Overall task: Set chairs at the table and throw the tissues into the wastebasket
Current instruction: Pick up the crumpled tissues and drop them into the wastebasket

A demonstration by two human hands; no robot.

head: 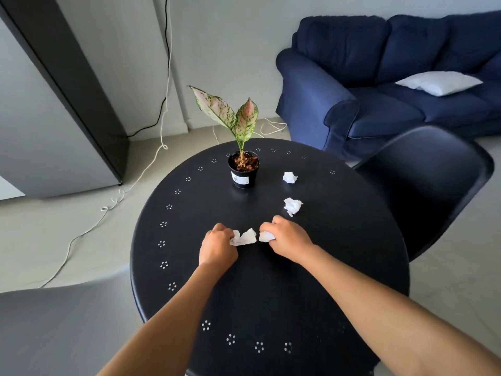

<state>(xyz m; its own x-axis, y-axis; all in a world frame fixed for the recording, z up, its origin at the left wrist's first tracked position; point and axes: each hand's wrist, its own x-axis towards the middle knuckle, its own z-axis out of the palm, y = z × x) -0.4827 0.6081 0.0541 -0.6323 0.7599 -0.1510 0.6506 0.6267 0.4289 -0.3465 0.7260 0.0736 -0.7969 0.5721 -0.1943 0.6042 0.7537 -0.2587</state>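
Both hands rest on the round black table [339, 240]. My left hand [218, 246] is closed on a crumpled white tissue [245, 237] that sticks out to its right. My right hand [284, 238] grips a second crumpled tissue [264, 236] at its fingertips. Two more tissue balls lie loose on the table to the right, one [292, 206] just beyond my right hand and one [289, 177] farther back. A black chair [431, 185] stands at the table's right side. A grey chair [62, 329] is at the lower left. No wastebasket is in view.
A potted plant [243, 169] with pink-green leaves stands at the table's far middle. A dark blue sofa [379, 90] with a white pillow [439, 82] fills the back right. A grey cabinet [54, 118] stands at left, and white and black cables [113, 204] trail over the floor.
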